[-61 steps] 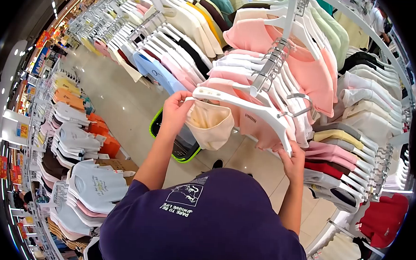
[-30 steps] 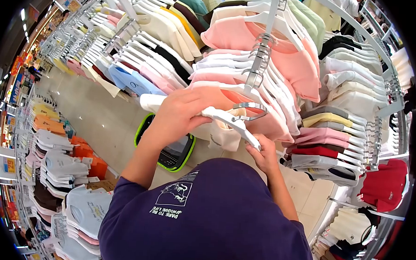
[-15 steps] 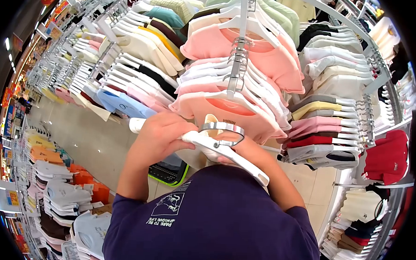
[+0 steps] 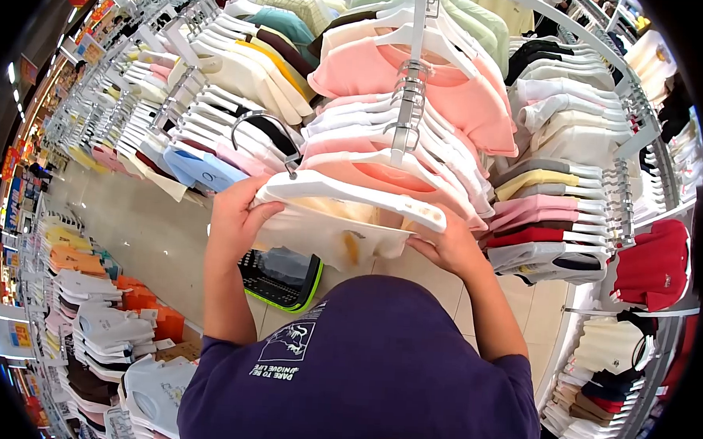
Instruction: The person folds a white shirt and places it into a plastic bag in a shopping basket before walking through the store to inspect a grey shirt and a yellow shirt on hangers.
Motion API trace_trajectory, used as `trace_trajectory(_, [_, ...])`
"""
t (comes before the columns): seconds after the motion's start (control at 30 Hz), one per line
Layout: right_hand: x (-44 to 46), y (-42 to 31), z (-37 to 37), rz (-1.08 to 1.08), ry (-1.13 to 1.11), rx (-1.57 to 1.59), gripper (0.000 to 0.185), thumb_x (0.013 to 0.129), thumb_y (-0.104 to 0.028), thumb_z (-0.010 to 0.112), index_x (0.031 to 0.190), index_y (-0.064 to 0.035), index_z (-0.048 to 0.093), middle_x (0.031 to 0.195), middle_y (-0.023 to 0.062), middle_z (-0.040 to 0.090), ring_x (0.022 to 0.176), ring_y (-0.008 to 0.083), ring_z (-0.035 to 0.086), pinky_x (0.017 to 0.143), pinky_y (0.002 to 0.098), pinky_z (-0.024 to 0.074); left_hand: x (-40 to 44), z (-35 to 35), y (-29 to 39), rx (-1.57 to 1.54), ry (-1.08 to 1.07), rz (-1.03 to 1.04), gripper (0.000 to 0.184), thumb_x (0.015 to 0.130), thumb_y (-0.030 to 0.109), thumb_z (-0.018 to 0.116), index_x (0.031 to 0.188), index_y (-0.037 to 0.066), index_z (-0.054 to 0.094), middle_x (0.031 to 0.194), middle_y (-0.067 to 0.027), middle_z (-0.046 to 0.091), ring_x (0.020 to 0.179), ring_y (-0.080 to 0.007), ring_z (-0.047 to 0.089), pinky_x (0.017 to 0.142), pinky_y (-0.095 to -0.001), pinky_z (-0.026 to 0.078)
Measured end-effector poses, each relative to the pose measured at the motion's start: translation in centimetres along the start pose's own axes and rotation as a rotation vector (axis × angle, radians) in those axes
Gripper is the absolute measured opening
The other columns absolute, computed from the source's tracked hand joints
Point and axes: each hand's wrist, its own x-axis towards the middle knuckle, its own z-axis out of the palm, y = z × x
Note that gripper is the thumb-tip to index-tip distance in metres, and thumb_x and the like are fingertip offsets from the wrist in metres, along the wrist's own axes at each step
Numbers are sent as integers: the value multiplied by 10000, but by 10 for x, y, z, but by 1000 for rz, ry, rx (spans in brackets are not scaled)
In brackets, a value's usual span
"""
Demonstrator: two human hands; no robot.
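Note:
A cream T-shirt (image 4: 308, 232) with a yellowish patch on its front is spread in front of my chest. A white hanger (image 4: 345, 191) runs along its neckline, its metal hook standing up at the left. My left hand (image 4: 236, 217) is closed on the shirt's left shoulder beside the hanger's end, thumb on top. At the other shoulder, my right hand (image 4: 450, 243) grips the shirt by the hanger's right end. Just beyond hangs a pink shirt (image 4: 361, 170) on the rack's front arm.
Rows of hanging clothes fill the rack ahead, with a metal display arm (image 4: 408, 104) sloping toward me. A black basket with a green rim (image 4: 315, 285) stands on the tiled floor (image 4: 143, 238). Red shirts (image 4: 654, 264) hang at the right; more garments (image 4: 107, 330) hang at the lower left.
The hanger has swung from slanting near my chest to nearly level farther forward, its hook now at the left. My hands have moved apart, and the cream shirt is now spread open between them.

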Motion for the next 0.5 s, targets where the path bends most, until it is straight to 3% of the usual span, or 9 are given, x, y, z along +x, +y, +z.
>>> trace_trajectory(0.1, [6, -3, -17, -38, -95, 16, 239, 802, -115, 800, 1004, -30, 703, 1096, 166, 668, 1032, 375, 645, 888, 460, 530, -1, 1, -10, -11, 19, -55, 306, 820, 67, 793, 1104, -12, 711, 943, -130, 740, 828, -233, 701, 773, -320, 533])
trace_trajectory(0.4, [11, -14, -38, -93, -57, -24, 172, 805, -71, 774, 937, -17, 677, 1095, 127, 682, 1030, 351, 649, 880, 443, 536, -4, -9, -18, 29, -35, -47, 304, 809, 69, 790, 1092, -11, 714, 945, -135, 740, 839, -256, 701, 787, -327, 532])
trace_trajectory(0.5, [15, -17, -53, -90, -152, -53, 193, 781, -66, 774, 938, -10, 677, 1093, 102, 690, 1041, 334, 654, 873, 419, 544, -4, -7, -18, 108, -106, -11, 304, 798, 87, 799, 1081, 8, 722, 957, -136, 737, 860, -276, 701, 796, -338, 535])
